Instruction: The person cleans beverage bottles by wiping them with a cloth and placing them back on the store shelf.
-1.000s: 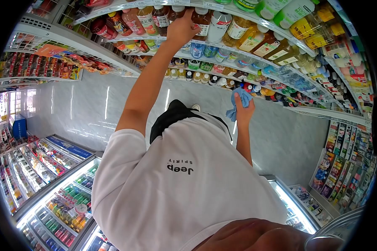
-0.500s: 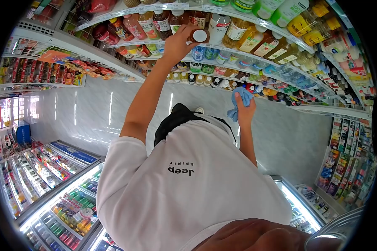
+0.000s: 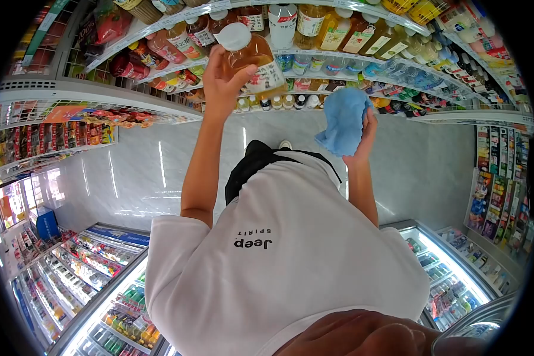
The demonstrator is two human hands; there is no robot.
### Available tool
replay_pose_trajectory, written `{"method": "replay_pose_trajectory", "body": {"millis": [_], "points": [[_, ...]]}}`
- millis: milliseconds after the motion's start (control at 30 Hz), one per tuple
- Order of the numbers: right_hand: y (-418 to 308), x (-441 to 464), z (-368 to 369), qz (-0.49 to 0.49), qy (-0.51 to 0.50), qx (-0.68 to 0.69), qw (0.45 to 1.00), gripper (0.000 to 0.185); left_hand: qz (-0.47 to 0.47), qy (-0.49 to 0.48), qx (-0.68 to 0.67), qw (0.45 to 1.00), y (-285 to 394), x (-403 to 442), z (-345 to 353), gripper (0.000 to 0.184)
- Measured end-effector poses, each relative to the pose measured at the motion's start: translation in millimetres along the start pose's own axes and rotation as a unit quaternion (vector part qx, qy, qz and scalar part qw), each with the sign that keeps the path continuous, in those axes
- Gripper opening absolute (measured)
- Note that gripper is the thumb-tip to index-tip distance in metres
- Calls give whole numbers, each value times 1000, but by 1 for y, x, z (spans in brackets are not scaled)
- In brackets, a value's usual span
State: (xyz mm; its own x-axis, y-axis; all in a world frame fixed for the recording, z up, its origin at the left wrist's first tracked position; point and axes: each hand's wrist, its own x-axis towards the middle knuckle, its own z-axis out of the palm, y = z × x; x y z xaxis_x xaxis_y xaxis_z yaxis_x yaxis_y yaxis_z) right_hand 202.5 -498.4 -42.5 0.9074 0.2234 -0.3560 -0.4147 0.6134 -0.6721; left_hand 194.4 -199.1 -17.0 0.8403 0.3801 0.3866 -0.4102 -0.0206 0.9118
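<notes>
My left hand (image 3: 222, 83) is closed around a drink bottle (image 3: 256, 70) with a white cap, amber liquid and a pale label with dark characters. The bottle is tilted, held out in front of the drinks shelf. In my right hand (image 3: 365, 137), a light-blue cloth (image 3: 344, 121) is gripped at its right edge and hangs spread out. A gap of some width lies between cloth and bottle. Behind them, more bottles, such as a white-labelled one (image 3: 282, 26), stand in a row on the shelf (image 3: 350, 56).
Lower shelves with small bottles (image 3: 288, 102) run below the upper rows. A rack of packaged snacks (image 3: 53, 115) stands at left. Lit drink coolers (image 3: 110, 302) are behind me on both sides. Grey floor (image 3: 421, 160) lies around my feet.
My left hand has brought the bottle out from the shelf and up closer to me, tilting it. My right hand has risen, and the bunched cloth is now spread wider.
</notes>
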Motion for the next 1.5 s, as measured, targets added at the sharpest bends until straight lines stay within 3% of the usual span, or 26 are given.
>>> {"method": "replay_pose_trajectory", "body": {"millis": [67,167,300,367,400,500,633,667,933,1033,1167,1300,1367,1500], "points": [[0,-2,1,-6,-37,13,999,54,-130,24,-233,963,4,-22,17,49],[5,-11,18,-101,6,-74,992,49,-294,63,-329,895,-9,-50,33,47],[17,-7,42,-354,-127,-331,865,39,-389,23,-415,822,16,-65,66,47],[14,-6,65,-419,-198,-395,793,39,-361,52,-400,841,19,-71,81,56],[10,-6,71,-445,-185,-402,779,36,-365,57,-437,820,22,-71,82,52],[2,-2,80,-464,-126,-475,737,31,-370,-7,-423,827,24,-71,74,50],[-9,11,93,-460,-131,-465,745,30,-379,-1,-389,840,24,-76,77,45],[-10,11,97,-440,-130,-439,773,29,-373,2,-386,844,24,-76,80,44],[1,-11,79,-498,-206,-459,706,37,-331,37,-419,845,34,-65,79,44],[15,-30,59,-457,-231,-458,727,33,-344,38,-388,854,44,-58,68,43],[29,-35,45,-487,-250,-442,711,33,-337,37,-369,865,38,-64,64,42],[12,-23,71,-478,-180,-435,741,30,-288,35,-267,919,46,-67,77,50],[6,-7,82,-517,-162,-413,733,34,-307,-5,-268,913,44,-73,76,52],[-13,4,93,-479,-158,-430,749,31,-337,-25,-244,909,54,-77,78,50]]}}
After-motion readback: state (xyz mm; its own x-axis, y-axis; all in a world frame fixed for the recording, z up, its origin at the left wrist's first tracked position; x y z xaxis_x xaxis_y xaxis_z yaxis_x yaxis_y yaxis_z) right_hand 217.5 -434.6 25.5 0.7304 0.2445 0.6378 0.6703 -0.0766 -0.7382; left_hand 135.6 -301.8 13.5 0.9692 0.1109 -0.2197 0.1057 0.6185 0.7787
